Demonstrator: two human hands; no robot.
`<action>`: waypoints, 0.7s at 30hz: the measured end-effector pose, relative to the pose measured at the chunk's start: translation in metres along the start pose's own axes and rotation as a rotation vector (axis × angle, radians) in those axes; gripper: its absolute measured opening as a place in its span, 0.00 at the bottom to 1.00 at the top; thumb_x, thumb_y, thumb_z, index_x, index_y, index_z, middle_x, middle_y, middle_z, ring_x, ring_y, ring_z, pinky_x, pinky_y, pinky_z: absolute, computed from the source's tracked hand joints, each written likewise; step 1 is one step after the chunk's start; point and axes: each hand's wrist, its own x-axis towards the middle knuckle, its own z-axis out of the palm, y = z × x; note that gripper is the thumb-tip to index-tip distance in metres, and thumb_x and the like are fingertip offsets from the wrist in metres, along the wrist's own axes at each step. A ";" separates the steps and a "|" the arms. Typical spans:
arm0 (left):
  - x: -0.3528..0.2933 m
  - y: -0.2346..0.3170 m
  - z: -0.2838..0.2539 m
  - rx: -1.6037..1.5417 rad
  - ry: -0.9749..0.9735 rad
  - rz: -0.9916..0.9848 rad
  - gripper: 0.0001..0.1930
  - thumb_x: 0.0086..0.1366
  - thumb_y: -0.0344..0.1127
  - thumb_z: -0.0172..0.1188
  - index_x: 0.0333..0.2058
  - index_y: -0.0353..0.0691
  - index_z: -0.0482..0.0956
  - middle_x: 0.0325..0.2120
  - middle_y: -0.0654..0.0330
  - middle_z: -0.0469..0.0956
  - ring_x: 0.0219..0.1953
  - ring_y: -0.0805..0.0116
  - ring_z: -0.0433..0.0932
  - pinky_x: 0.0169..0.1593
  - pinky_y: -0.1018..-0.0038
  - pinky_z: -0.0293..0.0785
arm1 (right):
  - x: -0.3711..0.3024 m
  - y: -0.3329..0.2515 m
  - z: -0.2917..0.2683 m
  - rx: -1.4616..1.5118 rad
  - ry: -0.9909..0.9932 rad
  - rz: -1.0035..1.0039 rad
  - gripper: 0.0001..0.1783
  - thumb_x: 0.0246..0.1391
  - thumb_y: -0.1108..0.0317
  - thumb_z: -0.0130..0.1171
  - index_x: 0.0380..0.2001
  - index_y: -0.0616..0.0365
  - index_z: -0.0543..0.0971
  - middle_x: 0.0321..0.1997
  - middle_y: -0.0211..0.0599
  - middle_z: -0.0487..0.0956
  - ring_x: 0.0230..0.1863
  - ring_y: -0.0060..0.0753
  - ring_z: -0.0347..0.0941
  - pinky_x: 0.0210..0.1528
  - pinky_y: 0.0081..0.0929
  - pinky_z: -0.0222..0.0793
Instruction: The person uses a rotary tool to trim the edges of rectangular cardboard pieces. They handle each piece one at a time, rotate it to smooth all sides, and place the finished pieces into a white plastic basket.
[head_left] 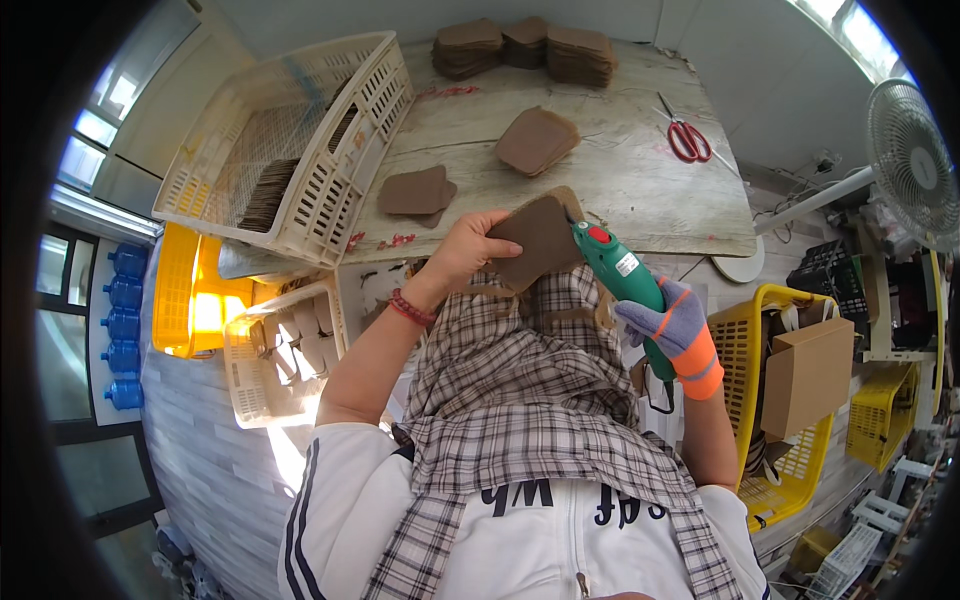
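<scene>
My bare left hand (465, 252), with a red beaded bracelet on the wrist, pinches a brown, square, round-cornered pad (540, 243) at its left edge. My right hand (668, 325) wears a grey and orange glove and is wrapped round a green handheld power tool (622, 268) with a red button. The tool's head meets the pad's upper right corner; its exact working tip is too small to make out. Just beyond my left hand lie a few similar brown pads (412, 192) on the table. A small pile of pads (535, 140) sits farther back.
Tall pad stacks (580, 55) stand at the table's back edge. Red-handled scissors (688, 142) lie at the right. A white crate (360, 130) holding pads stands on the left. Yellow baskets (735, 365) flank me, one with a cardboard box (805, 378). A fan (910, 165) is at the far right.
</scene>
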 end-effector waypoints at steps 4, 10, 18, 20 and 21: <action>-0.003 -0.002 -0.004 0.031 -0.041 -0.021 0.20 0.54 0.20 0.58 0.48 0.32 0.75 0.37 0.61 0.79 0.36 0.78 0.76 0.40 0.79 0.75 | 0.004 -0.004 0.004 0.088 -0.029 0.004 0.24 0.44 0.62 0.70 0.40 0.66 0.74 0.24 0.31 0.77 0.20 0.17 0.71 0.21 0.16 0.68; -0.006 0.009 -0.020 0.256 0.088 0.169 0.13 0.52 0.20 0.61 0.38 0.35 0.76 0.33 0.64 0.78 0.36 0.79 0.75 0.42 0.79 0.72 | 0.004 -0.006 0.002 0.059 -0.085 0.037 0.23 0.44 0.63 0.69 0.40 0.65 0.74 0.24 0.31 0.77 0.20 0.17 0.71 0.21 0.16 0.67; -0.005 0.004 -0.034 -0.161 0.173 0.207 0.12 0.50 0.20 0.64 0.34 0.37 0.77 0.30 0.64 0.79 0.32 0.77 0.77 0.39 0.80 0.74 | 0.008 0.005 0.004 0.008 -0.152 0.034 0.23 0.43 0.62 0.70 0.39 0.64 0.75 0.23 0.29 0.76 0.21 0.15 0.71 0.23 0.14 0.67; -0.006 0.005 -0.033 -0.182 0.174 0.184 0.12 0.50 0.20 0.64 0.34 0.37 0.77 0.30 0.63 0.80 0.31 0.77 0.77 0.38 0.80 0.74 | 0.008 0.007 0.006 0.029 -0.146 0.035 0.23 0.43 0.62 0.71 0.39 0.63 0.75 0.23 0.28 0.76 0.22 0.15 0.71 0.23 0.14 0.67; -0.007 0.006 -0.032 -0.181 0.170 0.170 0.12 0.50 0.20 0.64 0.34 0.36 0.77 0.30 0.62 0.80 0.31 0.77 0.77 0.38 0.80 0.74 | 0.008 0.008 0.008 0.039 -0.142 0.037 0.23 0.42 0.61 0.71 0.38 0.63 0.75 0.24 0.28 0.76 0.23 0.15 0.71 0.24 0.14 0.67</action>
